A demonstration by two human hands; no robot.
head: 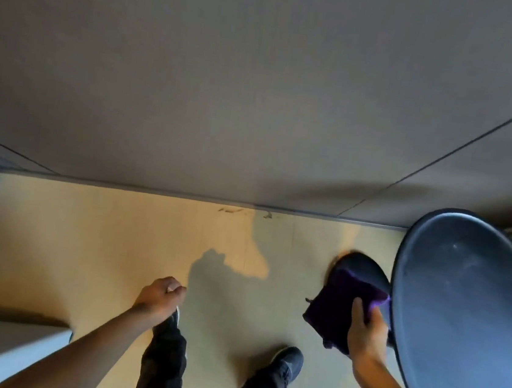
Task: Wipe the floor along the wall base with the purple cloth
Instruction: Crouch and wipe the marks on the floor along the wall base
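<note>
While the wall (229, 79) fills the upper half of the view, its base meets the pale floor (115, 241) along one straight seam, and that seam is where the work belongs. Wiping looks not yet begun: the person stands upright, both dark shoes planted well back from the wall base, so the step in hand seems to be carrying the cloth in. To the right a large round dark stool seat (464, 313) crowds the edge of the view (its foot shows below, near the wall), and it narrows the room on that side. Left of it the floor lies open up to the seam, with pale furniture edges only at the far left. A few dark scuff marks (233, 211) sit right against the base, near the middle. The purple cloth (341, 305) hangs bunched in the right hand (366, 331), fingers clamped over it, just beside the seat rim. The left hand (162, 294) is loosely curled, holding nothing. Next, I judge, comes crouching and pressing the cloth flat at the seam.
</note>
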